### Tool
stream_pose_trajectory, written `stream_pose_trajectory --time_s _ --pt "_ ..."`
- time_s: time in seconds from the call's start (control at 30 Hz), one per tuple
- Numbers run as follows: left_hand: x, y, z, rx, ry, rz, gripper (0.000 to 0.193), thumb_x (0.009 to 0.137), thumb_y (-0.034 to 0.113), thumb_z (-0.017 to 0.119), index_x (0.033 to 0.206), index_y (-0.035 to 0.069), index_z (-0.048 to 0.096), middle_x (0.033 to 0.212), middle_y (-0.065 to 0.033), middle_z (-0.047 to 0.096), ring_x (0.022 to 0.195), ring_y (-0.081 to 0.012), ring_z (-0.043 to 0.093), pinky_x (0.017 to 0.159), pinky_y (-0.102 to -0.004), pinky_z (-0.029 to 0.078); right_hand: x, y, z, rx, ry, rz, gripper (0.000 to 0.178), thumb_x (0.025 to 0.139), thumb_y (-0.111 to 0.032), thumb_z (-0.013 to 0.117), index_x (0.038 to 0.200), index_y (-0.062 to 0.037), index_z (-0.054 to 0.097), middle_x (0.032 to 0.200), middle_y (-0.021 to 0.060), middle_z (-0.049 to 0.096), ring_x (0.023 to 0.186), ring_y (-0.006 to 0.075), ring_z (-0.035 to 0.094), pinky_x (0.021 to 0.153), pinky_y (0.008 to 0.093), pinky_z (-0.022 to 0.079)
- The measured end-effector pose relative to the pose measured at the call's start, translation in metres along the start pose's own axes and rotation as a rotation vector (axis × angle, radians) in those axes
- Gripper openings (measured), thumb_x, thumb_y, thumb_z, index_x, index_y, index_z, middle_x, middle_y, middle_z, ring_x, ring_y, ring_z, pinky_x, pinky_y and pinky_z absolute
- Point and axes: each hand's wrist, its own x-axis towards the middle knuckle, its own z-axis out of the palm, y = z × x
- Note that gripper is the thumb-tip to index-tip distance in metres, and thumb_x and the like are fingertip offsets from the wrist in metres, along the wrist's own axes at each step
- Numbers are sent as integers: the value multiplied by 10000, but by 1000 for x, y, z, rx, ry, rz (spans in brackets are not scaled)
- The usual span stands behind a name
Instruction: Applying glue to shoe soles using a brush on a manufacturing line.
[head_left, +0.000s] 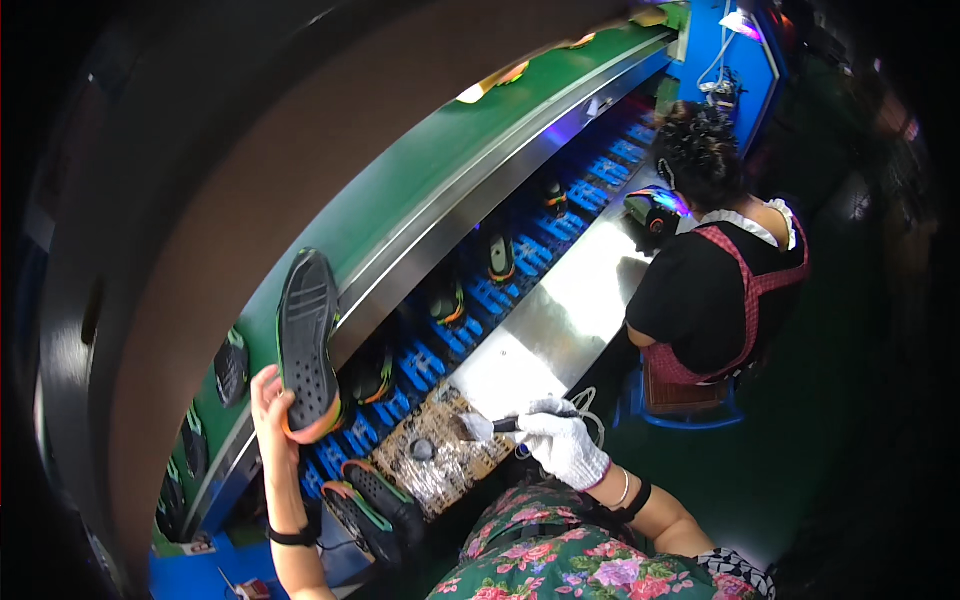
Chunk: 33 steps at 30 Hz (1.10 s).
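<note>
Shadow is filling the right side of the room, and the brown frame (190,220) at the upper left is covering part of the green belt (390,210). Light is glaring off the metal surface (520,340), washing out detail in the middle. Its near end is lying under a stained, shiny covering (455,475), where a small dark round spot (422,450) is showing; whether it is a cup or a puddle, I cannot tell.

The bare left hand (272,408) is gripping a black sole (308,335) near its orange-edged lower end, holding it tilted slightly, its holes and ridges facing the camera. The sole is hiding some fingertips. The gloved right hand (562,440) is closing around the dark handle of a brush (480,428), whose bristles are pointing left over the stained covering; contact is too unclear to judge.

Two more soles (388,505) are resting side by side at the near end, their lower parts sinking into shadow. Others are sitting along the blue rack (460,335), several half lost in the dark, and on the belt at the left. Beyond, a co-worker (715,270) is sitting turned away, both hands hidden, beside a dark shoe (652,212) catching purple light.
</note>
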Motion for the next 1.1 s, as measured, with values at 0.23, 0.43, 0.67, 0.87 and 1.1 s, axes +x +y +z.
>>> stream_pose_trajectory --time_s 0.23,0.43,0.67,0.87,1.1 --pt "-48 -78 11 -497 -51 -360 481 936 178 685 1362 -10 565 1256 -115 685 1142 -227 675 996 -376 529 3 27 29 -200 -205 -107 154 905 87 685 1038 20 726 1084 147 724 919 227 725 800 312 594" --pt "-63 -116 42 -543 -34 -511 309 856 185 672 1078 -30 682 981 -102 737 875 -221 722 870 -381 585 5 38 58 -329 -231 -107 251 868 87 638 1095 -11 679 1231 252 688 1140 398 696 855 403 630" --pt "-148 -109 53 -928 -319 -477 708 821 154 606 1466 -93 451 1371 -288 621 1258 -404 635 1109 -499 502 0 53 97 -943 -697 -690 279 820 149 678 1078 48 648 1148 173 686 1137 319 699 868 385 632" --pt "-184 -93 50 -1800 -338 -603 1097 889 885 364 1475 -36 470 1318 -307 633 1238 -488 612 1136 -572 436 -10 76 111 -1081 -547 -631 145 825 147 701 960 96 705 982 200 733 897 240 725 769 341 612" --pt "-191 -102 30 -1257 -130 -452 894 977 820 327 1584 171 417 1569 -58 500 1389 -292 514 1181 -481 399 -11 95 123 -1207 -626 -778 277 815 51 765 1082 -22 779 1058 159 780 935 246 751 825 372 586"
